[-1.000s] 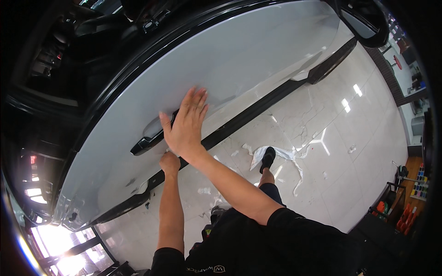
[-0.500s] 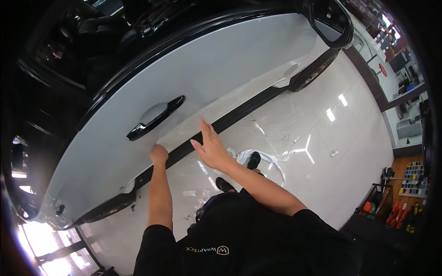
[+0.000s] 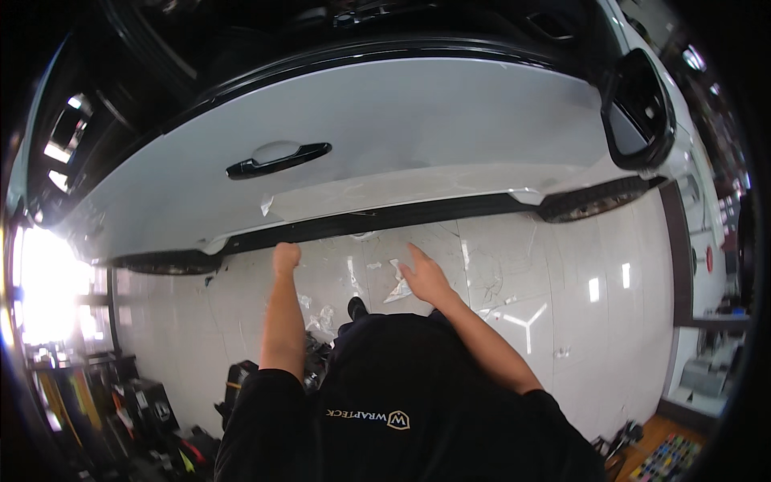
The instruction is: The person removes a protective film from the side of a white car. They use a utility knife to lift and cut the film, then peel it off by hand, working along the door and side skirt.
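Observation:
Along the car's side runs a pale grey door (image 3: 385, 112) with a black door handle (image 3: 279, 160). My left hand (image 3: 287, 258) is closed in a fist just below the black side sill (image 3: 369, 222); whatever its fingers may hold is hidden. To its right, my right hand (image 3: 426, 278) has its fingers apart and holds nothing, away from the door. A small whitish, shiny patch (image 3: 266, 206) shows on the lower door, above my left hand. The black side mirror (image 3: 640, 112) sticks out at the far right.
On the glossy tiled floor (image 3: 498, 353) lie crumpled clear scraps (image 3: 321, 318) and a white piece (image 3: 396, 291) near my shoe (image 3: 357, 308). Black cases (image 3: 152, 406) and bags stand at the lower left. A tray of small coloured items (image 3: 662, 462) is at the lower right.
My view has turned, so the car side now lies nearly level. My left fist has come off the lower door to below the sill. My right hand has moved right and farther from the car.

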A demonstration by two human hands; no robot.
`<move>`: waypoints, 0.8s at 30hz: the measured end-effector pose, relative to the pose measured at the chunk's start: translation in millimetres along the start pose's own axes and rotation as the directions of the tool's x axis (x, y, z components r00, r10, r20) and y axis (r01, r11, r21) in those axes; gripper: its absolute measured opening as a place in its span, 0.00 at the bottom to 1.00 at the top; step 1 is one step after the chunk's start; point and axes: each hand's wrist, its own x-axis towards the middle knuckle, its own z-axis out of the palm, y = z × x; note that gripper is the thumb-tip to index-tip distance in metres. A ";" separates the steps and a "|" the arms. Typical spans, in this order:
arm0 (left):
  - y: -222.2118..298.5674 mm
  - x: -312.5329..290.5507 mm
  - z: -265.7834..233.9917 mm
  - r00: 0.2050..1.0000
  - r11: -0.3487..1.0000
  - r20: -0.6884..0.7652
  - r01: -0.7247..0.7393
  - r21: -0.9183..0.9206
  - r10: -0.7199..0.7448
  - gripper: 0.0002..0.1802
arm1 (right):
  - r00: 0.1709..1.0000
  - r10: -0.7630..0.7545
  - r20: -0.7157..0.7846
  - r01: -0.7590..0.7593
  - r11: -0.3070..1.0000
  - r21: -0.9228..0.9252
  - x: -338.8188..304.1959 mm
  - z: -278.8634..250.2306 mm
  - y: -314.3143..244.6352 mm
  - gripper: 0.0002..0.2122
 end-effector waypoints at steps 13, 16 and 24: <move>4.8 -271.0 125.1 0.947 0.985 0.272 -0.168 -0.039 0.172 0.20 | 0.964 0.108 0.243 -0.030 0.952 -0.304 -7.7 -58.4 131.9 0.14; -22.4 -314.4 130.2 0.923 0.976 0.345 -0.208 0.065 0.174 0.26 | 0.975 0.125 0.186 -0.029 0.892 -0.450 2.8 -74.4 171.1 0.18; -125.2 -378.2 114.4 0.963 0.977 0.270 0.064 -0.202 -0.007 0.18 | 0.939 0.340 0.059 -0.244 0.775 -0.583 -103.7 -92.7 272.3 0.12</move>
